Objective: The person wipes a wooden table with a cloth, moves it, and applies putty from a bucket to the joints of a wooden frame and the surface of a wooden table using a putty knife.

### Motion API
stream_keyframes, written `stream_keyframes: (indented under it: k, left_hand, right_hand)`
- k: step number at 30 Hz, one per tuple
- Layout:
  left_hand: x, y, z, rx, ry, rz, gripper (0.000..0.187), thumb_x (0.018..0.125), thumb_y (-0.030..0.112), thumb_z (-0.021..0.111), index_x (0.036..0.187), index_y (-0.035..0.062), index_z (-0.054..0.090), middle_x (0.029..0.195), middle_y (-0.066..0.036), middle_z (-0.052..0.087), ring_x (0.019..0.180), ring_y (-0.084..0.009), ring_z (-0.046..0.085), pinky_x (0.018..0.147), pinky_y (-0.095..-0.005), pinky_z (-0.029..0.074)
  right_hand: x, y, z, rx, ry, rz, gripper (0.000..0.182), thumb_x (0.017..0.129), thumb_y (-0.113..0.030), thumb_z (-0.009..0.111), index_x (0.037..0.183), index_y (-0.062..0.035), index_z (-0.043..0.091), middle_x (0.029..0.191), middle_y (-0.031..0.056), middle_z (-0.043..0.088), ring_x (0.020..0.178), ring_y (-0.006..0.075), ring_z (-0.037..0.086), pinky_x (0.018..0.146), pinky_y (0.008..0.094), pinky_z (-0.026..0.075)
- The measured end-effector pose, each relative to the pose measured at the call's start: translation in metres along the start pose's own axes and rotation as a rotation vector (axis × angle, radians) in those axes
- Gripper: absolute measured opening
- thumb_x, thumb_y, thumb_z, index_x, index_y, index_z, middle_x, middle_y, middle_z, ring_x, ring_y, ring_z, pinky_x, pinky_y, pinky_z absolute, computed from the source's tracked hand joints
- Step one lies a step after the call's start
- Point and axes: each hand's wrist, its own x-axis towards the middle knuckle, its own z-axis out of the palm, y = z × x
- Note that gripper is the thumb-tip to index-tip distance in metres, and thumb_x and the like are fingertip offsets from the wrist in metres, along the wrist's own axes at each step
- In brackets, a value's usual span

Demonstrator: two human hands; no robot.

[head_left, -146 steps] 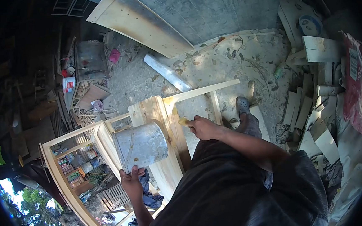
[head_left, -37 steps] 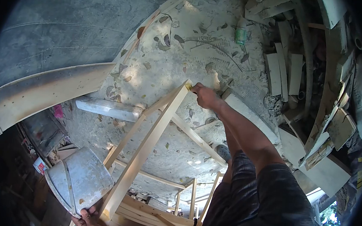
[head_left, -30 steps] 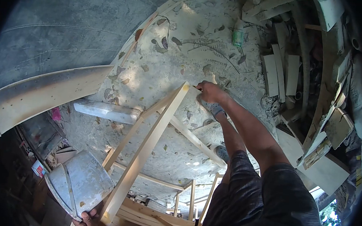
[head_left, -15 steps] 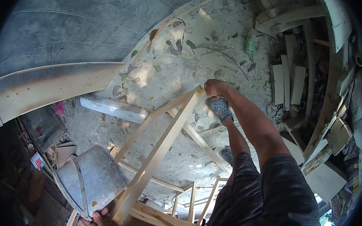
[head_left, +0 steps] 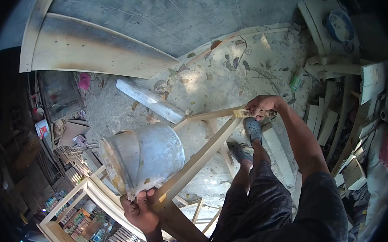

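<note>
A pale wooden frame (head_left: 200, 159) slants across the middle of the view. At its upper corner my right hand (head_left: 262, 107) is closed round the end of the wood. My left hand (head_left: 141, 210), lower down, has its fingers bent at the rim of a grey metal bucket (head_left: 156, 152), which lies tilted on its side beside the frame's lower end. The bucket's inside is hidden.
A whitish beam (head_left: 150, 101) lies on the ground behind the bucket. A long curved board (head_left: 95, 51) crosses the upper left. Another wooden frame (head_left: 69, 202) stands at the lower left. Planks (head_left: 322, 118) are piled at the right, near my feet in clogs (head_left: 252, 129).
The view has shifted left, so most things appear further right. The bucket and my left hand show higher up, and my right hand now shows its fingers over the frame's corner.
</note>
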Motion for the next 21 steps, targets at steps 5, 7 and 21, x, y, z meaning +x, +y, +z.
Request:
stream_keyframes:
  k: [5,7,21]
  left_hand:
    - [-0.002,0.018,-0.007,0.291,-0.045,-0.041,0.011,0.100,0.004,0.063,0.109,-0.0028,0.061,0.096,-0.018,0.080,0.083,-0.0217,0.079,0.075,-0.0320,0.058]
    - [-0.002,-0.013,-0.012,0.412,-0.041,0.133,0.017,0.096,0.015,0.071,0.106,0.0040,0.063,0.082,-0.021,0.072,0.075,-0.0412,0.071,0.068,-0.0499,0.055]
    - [-0.014,0.020,0.006,-0.024,-0.014,0.120,0.052,0.094,0.014,0.064,0.143,0.0029,0.053,0.142,-0.032,0.050,0.127,-0.0488,0.058,0.108,-0.0506,0.050]
  right_hand:
    - [-0.086,-0.097,0.104,-0.053,0.287,-0.021,0.025,0.090,-0.018,0.074,0.107,0.0000,0.070,0.081,0.0027,0.066,0.064,0.0145,0.064,0.059,0.0315,0.051]
    - [-0.109,-0.134,0.157,0.051,0.334,-0.104,0.023,0.091,-0.018,0.074,0.102,0.0013,0.067,0.075,0.0009,0.062,0.061,0.0132,0.061,0.056,0.0310,0.048]
    - [-0.126,-0.384,0.265,-0.236,0.358,-0.138,0.069,0.110,-0.053,0.051,0.150,0.0027,0.051,0.137,0.0234,0.066,0.116,0.0371,0.071,0.064,0.0352,0.057]
